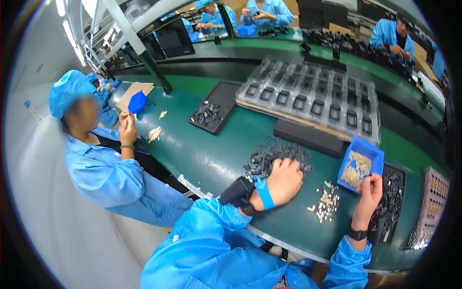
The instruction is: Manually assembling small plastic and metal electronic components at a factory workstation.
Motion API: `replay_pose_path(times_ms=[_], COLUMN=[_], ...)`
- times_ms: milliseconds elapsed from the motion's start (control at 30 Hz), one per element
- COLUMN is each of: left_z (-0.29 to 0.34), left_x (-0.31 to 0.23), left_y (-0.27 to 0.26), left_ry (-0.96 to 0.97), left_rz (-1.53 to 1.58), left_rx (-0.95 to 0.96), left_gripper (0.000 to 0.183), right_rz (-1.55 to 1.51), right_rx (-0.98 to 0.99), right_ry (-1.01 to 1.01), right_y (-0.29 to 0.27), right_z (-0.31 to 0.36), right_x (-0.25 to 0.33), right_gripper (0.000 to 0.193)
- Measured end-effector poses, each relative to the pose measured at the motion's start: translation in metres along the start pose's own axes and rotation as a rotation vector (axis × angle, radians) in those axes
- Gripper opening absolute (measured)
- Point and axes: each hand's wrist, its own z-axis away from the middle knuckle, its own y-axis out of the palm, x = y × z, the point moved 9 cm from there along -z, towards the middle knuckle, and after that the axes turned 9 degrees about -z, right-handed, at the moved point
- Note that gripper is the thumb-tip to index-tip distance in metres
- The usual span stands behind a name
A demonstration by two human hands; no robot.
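Blue sleeves [211, 245] come up over the tabletop's near edge, with a dark band on each wrist. Just inside that edge, toward the right end of the green tabletop [207, 154], small pale pieces [327, 202] lie scattered between the two hands. The right hand [369, 191] has its thumb and fingertips at the near rim of a blue bin [365, 147] partly filled with similar pieces; whether it grips anything I cannot tell. Beside it, nearer the right end, sits a black tray [400, 204] of dark parts. The left hand [285, 183] reaches down with bent fingers into a loose heap of small black parts [257, 161]; its fingertips are buried, so I cannot tell if they grasp one. Past the heap lies a flat black slab [308, 137], then clear trays [246, 98] of black frames toward the far edge. Left of those, another tray [228, 93] carries dark parts. A co-worker [106, 164] in blue stands along the near edge at left; more people work beyond the far edge.
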Motion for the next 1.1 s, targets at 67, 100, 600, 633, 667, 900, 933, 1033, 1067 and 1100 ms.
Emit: replay_pose_path(times_ms=[67,100,600,633,667,900,933,1033,1067,1100], left_z=[-0.006,-0.007,-0.018,-0.014,-0.013,-0.014,-0.012,-0.011,-0.009,-0.007], left_x=[-0.004,-0.002,-0.006,-0.009,-0.007,-0.004,-0.005,-0.015,-0.015,-0.019], left_y=[-0.004,-0.006,0.029,0.031,0.032,0.039,0.042,0.042,0.043,0.045], left_ry=[-0.005,-0.032,-0.401,-0.389,-0.385,-0.547,-0.555,-0.567,-0.580,-0.581], left_rz=[0.026,0.072,1.590,1.637,1.683,1.756,1.755,1.785,1.785,1.830], left_rx=[0.016,0.032,-0.011,0.025,0.059,0.178,0.194,0.273,0.279,0.320], left_gripper=[0.009,0.011,0.015,0.015,0.016,0.015,0.015,0.015,0.015,0.015], right_rz=[-0.003,-0.004,0.042,0.071,0.067,0.082,0.030,-0.114,-0.205,-0.177], right_rx=[0.001,-0.004,0.121,0.166,0.190,0.297,0.287,0.285,0.301,0.350], right_ry=[-0.024,-0.007,-0.046,-0.029,0.027,0.040,0.114,0.234,0.270,0.254], right_y=[-0.003,-0.002,0.033,0.043,0.052,0.077,0.073,0.070,0.072,0.075], right_z=[0.003,0.006,0.020,0.018,0.017,0.021,0.024,0.030,0.032,0.034], right_x=[0.003,0.002,0.013,0.012,0.009,0.002,-0.006,-0.017,-0.017,-0.014], right_gripper=[0.005,0.004,0.005,0.004,0.004,0.006,0.009,0.016,0.021,0.028])
